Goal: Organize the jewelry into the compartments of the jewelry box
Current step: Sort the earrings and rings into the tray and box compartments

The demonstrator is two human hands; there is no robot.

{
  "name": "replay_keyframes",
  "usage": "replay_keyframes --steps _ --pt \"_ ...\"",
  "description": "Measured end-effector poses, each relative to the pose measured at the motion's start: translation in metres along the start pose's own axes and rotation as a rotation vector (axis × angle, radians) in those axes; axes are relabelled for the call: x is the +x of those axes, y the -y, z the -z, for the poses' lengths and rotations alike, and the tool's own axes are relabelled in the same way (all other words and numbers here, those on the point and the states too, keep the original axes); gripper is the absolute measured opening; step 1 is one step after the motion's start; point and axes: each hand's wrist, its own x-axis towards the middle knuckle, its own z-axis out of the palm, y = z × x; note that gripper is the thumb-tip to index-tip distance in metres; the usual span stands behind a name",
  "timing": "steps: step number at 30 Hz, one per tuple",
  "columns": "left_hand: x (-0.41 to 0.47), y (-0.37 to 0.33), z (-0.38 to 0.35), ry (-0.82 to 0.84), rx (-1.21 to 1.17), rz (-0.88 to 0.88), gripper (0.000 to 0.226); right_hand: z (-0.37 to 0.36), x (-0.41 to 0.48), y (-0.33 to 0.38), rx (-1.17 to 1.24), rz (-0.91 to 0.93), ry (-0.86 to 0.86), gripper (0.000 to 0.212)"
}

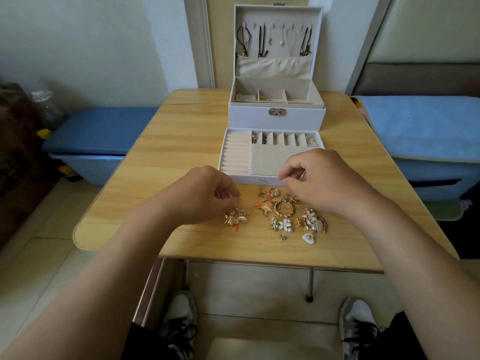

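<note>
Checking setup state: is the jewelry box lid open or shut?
Open. The lid stands upright behind the jewelry box, its lining and hung necklaces facing the camera.

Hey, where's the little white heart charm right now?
In the head view, the white heart charm lies on the wooden table, at the near right corner of the loose jewelry, just nearer the person than the gold and pearl cluster.

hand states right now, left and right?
Left hand: fingers curled over the small jewelry cluster; grip cannot be told.
Right hand: thumb and forefinger pinched together; holding anything cannot be told.
</note>
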Motion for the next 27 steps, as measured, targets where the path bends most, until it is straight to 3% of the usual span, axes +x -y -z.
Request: replay_keyframes --steps 9,22,27 --pt "0.015 -0.002 -0.011 -0.071 0.048 -0.095 0.009 -0.005 0.009 -0.003 -0.109 -0.005 0.055 0.016" --pt "0.026 -0.002 -0.016 -0.217 0.116 -0.296 0.018 -0.018 0.017 -0.002 -0.099 0.157 0.111 0.021" --pt "0.024 -0.004 -0.014 -0.274 0.089 -0.330 0.018 -0.022 0.020 0.005 -0.304 0.240 0.171 0.028"
